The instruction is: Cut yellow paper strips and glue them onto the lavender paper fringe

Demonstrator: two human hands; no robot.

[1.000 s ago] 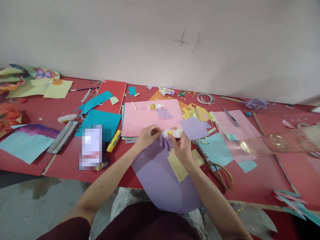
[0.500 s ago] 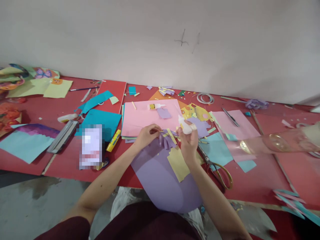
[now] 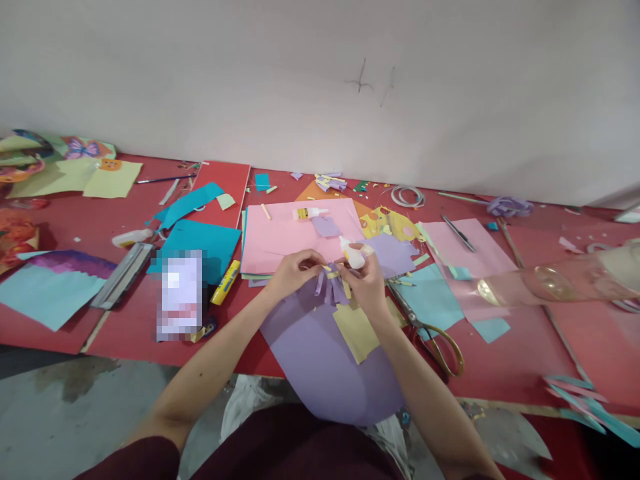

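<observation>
My left hand (image 3: 294,269) pinches the left end of a thin yellow paper strip (image 3: 333,272) that lies across a fringed purple paper piece (image 3: 331,287). My right hand (image 3: 365,280) is closed round a small white glue bottle (image 3: 353,254) with its nozzle pointing up and left, and its fingertips also touch the strip. Both hands are over a large purple sheet (image 3: 320,353) that hangs over the near edge of the red table (image 3: 505,353). A yellow paper piece (image 3: 356,332) lies on that sheet.
Gold-handled scissors (image 3: 430,330) lie right of my right hand. A pink sheet (image 3: 290,233) with a second glue bottle (image 3: 309,213) lies behind my hands. A yellow glue stick (image 3: 226,282), teal paper (image 3: 200,240) and a grey stapler-like tool (image 3: 123,275) are at the left. Paper scraps are scattered about.
My right hand lifted the glue bottle off the strip and turned its nozzle upward, then came back toward my left hand. My left hand has stayed on the strip.
</observation>
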